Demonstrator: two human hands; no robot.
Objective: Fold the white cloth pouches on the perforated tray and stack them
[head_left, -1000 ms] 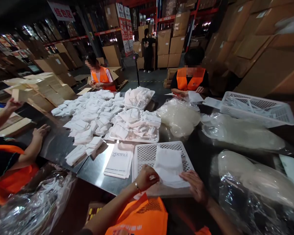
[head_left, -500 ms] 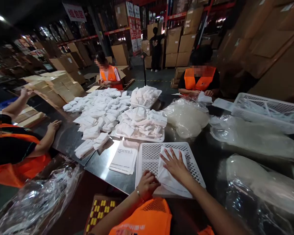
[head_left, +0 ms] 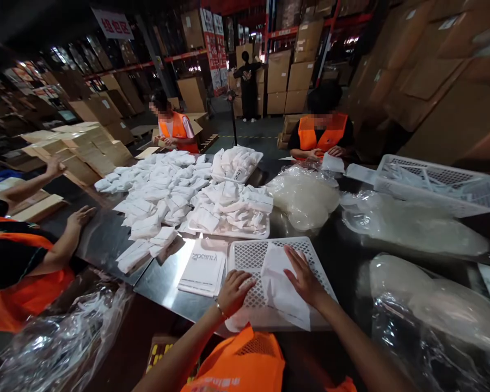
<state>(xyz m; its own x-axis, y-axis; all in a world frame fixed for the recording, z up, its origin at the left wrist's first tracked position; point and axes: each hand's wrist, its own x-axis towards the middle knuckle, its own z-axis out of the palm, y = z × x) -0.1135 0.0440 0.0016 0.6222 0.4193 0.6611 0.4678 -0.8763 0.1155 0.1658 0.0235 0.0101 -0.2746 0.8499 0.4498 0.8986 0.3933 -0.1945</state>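
Observation:
A white perforated tray point(head_left: 249, 256) lies upside down on the steel table right in front of me. On it lies a white folded cloth bag point(head_left: 280, 291). My right hand point(head_left: 304, 277) rests flat on the bag's right edge, fingers stretched out. My left hand point(head_left: 233, 292) sits on the tray just left of the bag with its fingers curled under; I cannot make out anything in them. A stack of flat printed white bags point(head_left: 204, 267) lies beside the tray on the left.
Piles of folded white bags point(head_left: 159, 190) and two full trays point(head_left: 228, 209) cover the table's middle. Clear plastic sacks point(head_left: 412, 228) lie to the right, with a white basket point(head_left: 436, 182) behind. Co-workers in orange vests sit at the left point(head_left: 28, 256) and across point(head_left: 324, 136). Cardboard boxes surround us.
My right hand slid from the middle of the bag to its right edge. My left hand moved a little up and left onto the tray. The bag now lies more slanted.

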